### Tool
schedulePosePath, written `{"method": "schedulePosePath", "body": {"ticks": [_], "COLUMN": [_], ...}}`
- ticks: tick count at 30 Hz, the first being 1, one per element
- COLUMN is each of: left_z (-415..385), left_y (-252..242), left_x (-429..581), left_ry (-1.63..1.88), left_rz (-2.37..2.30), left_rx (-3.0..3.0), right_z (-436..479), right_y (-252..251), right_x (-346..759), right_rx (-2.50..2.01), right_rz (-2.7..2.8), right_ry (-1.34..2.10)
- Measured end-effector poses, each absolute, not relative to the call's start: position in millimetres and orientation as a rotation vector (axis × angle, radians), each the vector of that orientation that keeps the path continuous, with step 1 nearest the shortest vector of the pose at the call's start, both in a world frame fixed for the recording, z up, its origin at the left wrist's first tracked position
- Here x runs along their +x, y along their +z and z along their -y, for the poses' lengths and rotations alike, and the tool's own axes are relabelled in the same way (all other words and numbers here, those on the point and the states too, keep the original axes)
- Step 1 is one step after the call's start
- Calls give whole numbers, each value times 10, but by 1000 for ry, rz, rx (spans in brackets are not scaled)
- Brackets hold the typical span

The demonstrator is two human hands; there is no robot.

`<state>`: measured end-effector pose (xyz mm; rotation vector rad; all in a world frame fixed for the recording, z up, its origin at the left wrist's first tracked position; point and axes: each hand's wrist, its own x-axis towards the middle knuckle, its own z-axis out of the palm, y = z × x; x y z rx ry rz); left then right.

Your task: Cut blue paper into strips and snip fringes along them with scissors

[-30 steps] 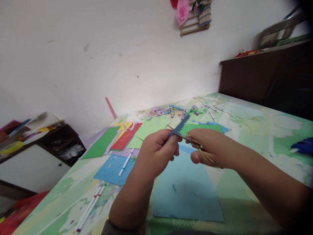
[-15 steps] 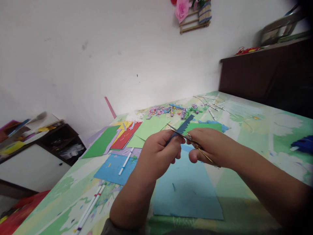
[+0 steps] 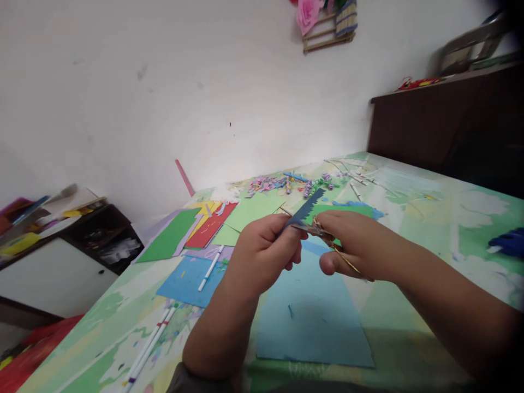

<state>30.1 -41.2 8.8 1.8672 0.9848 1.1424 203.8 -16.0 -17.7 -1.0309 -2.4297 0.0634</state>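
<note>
Pinched in my left hand [image 3: 268,248] is a dark blue paper strip [image 3: 308,206] whose right edge is cut into a fringe. My right hand [image 3: 352,243] is closed round the gold handles of a pair of scissors [image 3: 313,229]. The blades reach left to the strip, close to my left fingertips, and look parted, with one tip showing beyond the strip. Below both hands a light blue paper sheet [image 3: 313,322] lies on the table, with a small dark blue scrap [image 3: 290,311] on it.
Left of my hands are green paper [image 3: 170,237], red paper [image 3: 210,226] and a blue sheet [image 3: 184,278] bearing a white marker [image 3: 212,267]. More markers [image 3: 149,349] lie nearer me. Colourful scraps [image 3: 266,184] are at the back. A blue glue gun-like object [image 3: 507,240] sits at the right.
The scissor blades have opened and shifted slightly against the strip. My right hand has turned a little, and my left hand still grips the strip in nearly the same place.
</note>
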Motion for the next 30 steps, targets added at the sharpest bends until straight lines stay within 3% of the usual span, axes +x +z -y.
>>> {"method": "schedulePosePath", "body": {"ticks": [7,20,30], "left_z": [427,455,462], "left_y": [87,119,129], "left_x": [323,327,283], "left_ry": [1174,1075,1062], "left_rz": [-1026,-1061,-1059], "left_rx": [2051,1788,1810], "right_z": [184,188,176], "right_y": [-171,-191,-142], "right_x": [2020,1987,1997], "right_rx": [-1008,-1116,-1162], "right_rz": [2456,2405,2438], "right_ry": [96,-79,30]}}
